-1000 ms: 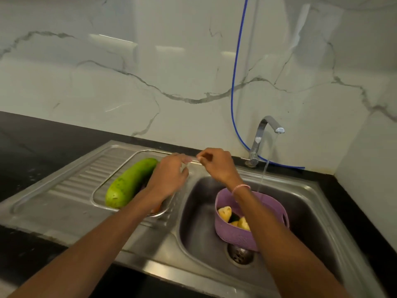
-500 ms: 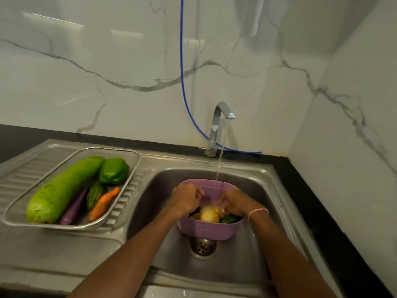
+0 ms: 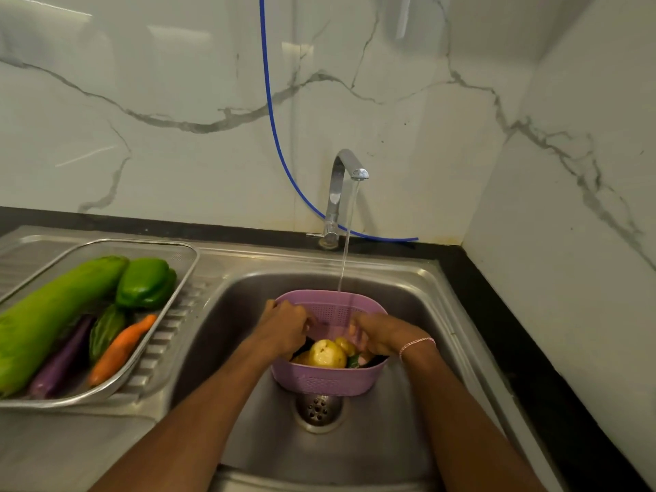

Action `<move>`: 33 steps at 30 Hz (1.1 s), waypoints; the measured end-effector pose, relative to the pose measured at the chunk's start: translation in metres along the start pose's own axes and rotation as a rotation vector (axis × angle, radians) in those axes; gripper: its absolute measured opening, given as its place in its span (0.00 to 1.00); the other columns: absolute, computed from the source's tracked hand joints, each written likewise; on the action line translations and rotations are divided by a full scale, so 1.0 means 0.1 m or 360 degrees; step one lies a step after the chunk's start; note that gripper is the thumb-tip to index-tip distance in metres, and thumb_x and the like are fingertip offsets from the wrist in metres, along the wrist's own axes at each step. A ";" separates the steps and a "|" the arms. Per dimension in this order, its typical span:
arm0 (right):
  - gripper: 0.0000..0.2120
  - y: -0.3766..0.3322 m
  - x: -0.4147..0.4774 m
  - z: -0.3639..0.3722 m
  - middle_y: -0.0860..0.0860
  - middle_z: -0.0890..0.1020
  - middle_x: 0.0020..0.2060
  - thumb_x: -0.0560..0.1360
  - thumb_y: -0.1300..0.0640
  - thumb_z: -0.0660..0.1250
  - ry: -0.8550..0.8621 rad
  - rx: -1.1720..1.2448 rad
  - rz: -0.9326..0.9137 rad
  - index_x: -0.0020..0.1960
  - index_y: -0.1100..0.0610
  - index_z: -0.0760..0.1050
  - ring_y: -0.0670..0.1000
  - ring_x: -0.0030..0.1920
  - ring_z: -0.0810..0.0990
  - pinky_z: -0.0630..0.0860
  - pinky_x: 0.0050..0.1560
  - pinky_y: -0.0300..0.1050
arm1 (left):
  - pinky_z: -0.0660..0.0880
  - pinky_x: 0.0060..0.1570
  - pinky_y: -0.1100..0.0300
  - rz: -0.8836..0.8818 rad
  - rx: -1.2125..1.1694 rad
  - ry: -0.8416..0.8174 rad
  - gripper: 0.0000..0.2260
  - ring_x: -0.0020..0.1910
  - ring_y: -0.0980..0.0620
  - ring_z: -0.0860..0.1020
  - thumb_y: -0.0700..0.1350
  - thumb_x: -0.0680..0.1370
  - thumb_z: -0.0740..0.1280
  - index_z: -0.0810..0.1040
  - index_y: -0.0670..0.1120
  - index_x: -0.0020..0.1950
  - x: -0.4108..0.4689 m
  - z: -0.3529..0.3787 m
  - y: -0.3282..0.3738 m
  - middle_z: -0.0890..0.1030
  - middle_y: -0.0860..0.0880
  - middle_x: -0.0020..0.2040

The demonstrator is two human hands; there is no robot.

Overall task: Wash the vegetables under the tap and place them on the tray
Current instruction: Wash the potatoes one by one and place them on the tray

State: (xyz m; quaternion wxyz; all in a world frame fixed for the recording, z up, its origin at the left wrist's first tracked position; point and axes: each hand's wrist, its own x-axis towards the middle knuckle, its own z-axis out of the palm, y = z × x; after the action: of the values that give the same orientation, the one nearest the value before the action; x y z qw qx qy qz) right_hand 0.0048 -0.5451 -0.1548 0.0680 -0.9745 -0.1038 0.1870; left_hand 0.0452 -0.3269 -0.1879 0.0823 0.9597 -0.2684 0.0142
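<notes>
A purple perforated basket [image 3: 319, 379] stands in the steel sink [image 3: 408, 289] over the drain, with water from the tap [image 3: 342, 182] running onto its far wall. Inside lie yellow potatoes [image 3: 326, 353] and something dark green. My left hand [image 3: 284, 328] reaches into the basket's left side, fingers curled down among the vegetables. My right hand [image 3: 381, 335] reaches into its right side the same way; what either grips is hidden. On the drainboard a metal tray [image 3: 184, 259] holds a long green gourd [image 3: 53, 310], a green capsicum [image 3: 147, 282], a carrot [image 3: 120, 349], a purple brinjal [image 3: 62, 360] and a small dark green gourd [image 3: 104, 332].
A blue hose [image 3: 273, 129] hangs down the marble wall and runs behind the tap. A marble side wall [image 3: 568, 243] closes in the right, beyond a black counter strip [image 3: 504, 332]. The drain strainer [image 3: 317, 410] shows below the basket.
Both hands left the tray area and went down into the purple basket in the sink. The view swung right, so the tray's vegetables are uncovered at the left.
</notes>
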 end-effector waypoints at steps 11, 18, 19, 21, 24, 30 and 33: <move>0.25 -0.11 0.03 0.16 0.54 0.75 0.74 0.81 0.65 0.67 -0.0144 0.0484 0.0129 0.77 0.53 0.72 0.57 0.73 0.72 0.67 0.74 0.51 | 0.54 0.74 0.47 -0.0028 0.0062 -0.0362 0.11 0.62 0.50 0.76 0.52 0.85 0.59 0.79 0.53 0.52 -0.04 -0.09 0.00 0.83 0.51 0.55; 0.13 -0.15 0.04 0.26 0.56 0.83 0.54 0.78 0.63 0.68 0.0149 0.0899 0.0233 0.54 0.44 0.80 0.57 0.55 0.80 0.74 0.59 0.48 | 0.56 0.73 0.47 -0.0061 -0.0014 -0.0275 0.10 0.60 0.50 0.77 0.48 0.84 0.60 0.81 0.53 0.55 -0.02 -0.04 -0.01 0.83 0.53 0.53; 0.09 -0.14 0.02 0.26 0.55 0.82 0.47 0.76 0.59 0.71 0.0255 0.0866 0.0207 0.48 0.45 0.77 0.55 0.48 0.79 0.75 0.54 0.48 | 0.58 0.73 0.47 -0.0058 -0.0041 -0.0254 0.11 0.60 0.50 0.77 0.48 0.83 0.60 0.82 0.53 0.58 -0.01 -0.02 -0.02 0.84 0.53 0.54; 0.01 -0.06 0.03 0.26 0.56 0.81 0.44 0.78 0.57 0.69 0.0463 0.1171 0.0314 0.49 0.54 0.79 0.52 0.44 0.79 0.79 0.49 0.47 | 0.65 0.71 0.48 -0.0036 -0.0175 -0.0187 0.12 0.60 0.50 0.79 0.50 0.84 0.60 0.82 0.53 0.61 0.02 -0.02 -0.01 0.84 0.52 0.57; 0.14 -0.06 0.07 0.08 0.56 0.80 0.63 0.85 0.63 0.61 0.0714 0.1858 0.0274 0.67 0.51 0.76 0.56 0.60 0.82 0.85 0.58 0.55 | 0.75 0.66 0.49 0.0006 -0.0795 -0.0059 0.16 0.64 0.49 0.79 0.52 0.85 0.62 0.75 0.52 0.72 0.06 -0.10 0.11 0.81 0.50 0.65; 0.15 -0.43 0.03 -0.24 0.62 0.79 0.64 0.86 0.60 0.61 0.0647 0.2839 0.0071 0.70 0.50 0.76 0.64 0.62 0.82 0.84 0.57 0.61 | 0.83 0.42 0.58 -0.0132 -0.2108 0.0182 0.20 0.46 0.48 0.84 0.43 0.84 0.65 0.66 0.47 0.76 0.08 -0.28 0.38 0.80 0.39 0.61; 0.12 -0.50 0.05 -0.18 0.59 0.78 0.65 0.85 0.59 0.64 0.0759 0.2722 0.0035 0.66 0.48 0.77 0.61 0.61 0.83 0.86 0.53 0.55 | 0.83 0.39 0.60 -0.0127 -0.2122 0.0248 0.20 0.41 0.52 0.84 0.41 0.82 0.67 0.69 0.45 0.73 0.10 -0.28 0.34 0.80 0.36 0.60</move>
State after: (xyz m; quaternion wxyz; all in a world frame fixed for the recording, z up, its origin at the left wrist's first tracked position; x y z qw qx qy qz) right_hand 0.0074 -0.4967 -0.1317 0.7908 -0.6041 0.0978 -0.0069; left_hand 0.0363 -0.3563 -0.1548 0.6770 0.7088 -0.1773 -0.0885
